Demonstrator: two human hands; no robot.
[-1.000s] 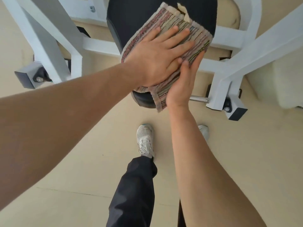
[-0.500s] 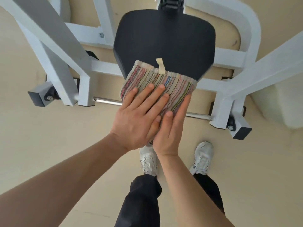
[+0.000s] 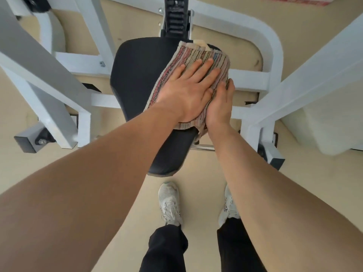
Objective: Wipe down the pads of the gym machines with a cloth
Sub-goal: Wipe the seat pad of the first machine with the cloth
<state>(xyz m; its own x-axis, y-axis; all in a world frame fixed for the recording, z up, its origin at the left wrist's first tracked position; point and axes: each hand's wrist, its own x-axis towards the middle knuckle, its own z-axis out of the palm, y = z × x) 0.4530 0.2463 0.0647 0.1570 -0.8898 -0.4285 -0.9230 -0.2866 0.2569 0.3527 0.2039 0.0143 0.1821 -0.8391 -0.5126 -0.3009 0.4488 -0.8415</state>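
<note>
A black padded seat (image 3: 135, 81) of a white gym machine lies below me, wide at the far end and narrow at the near end. A folded striped cloth (image 3: 198, 54) with a beige tag covers the seat's right side. My left hand (image 3: 188, 91) lies flat on the cloth, fingers spread and pointing away from me. My right hand (image 3: 220, 104) presses against the cloth's right edge, its fingers curled over the side of the pad. The part of the pad under the cloth is hidden.
The white steel frame (image 3: 261, 79) surrounds the seat, with slanted beams left (image 3: 39, 61) and right (image 3: 306, 75). A black adjuster post (image 3: 175, 16) rises behind the seat. A chrome bar (image 3: 203, 147) runs below it. My two white shoes (image 3: 170, 203) stand on the beige floor.
Both hands have pushed the cloth from the seat's near edge back toward its far right side. The view has also pulled back, showing more of the seat's narrow near end.
</note>
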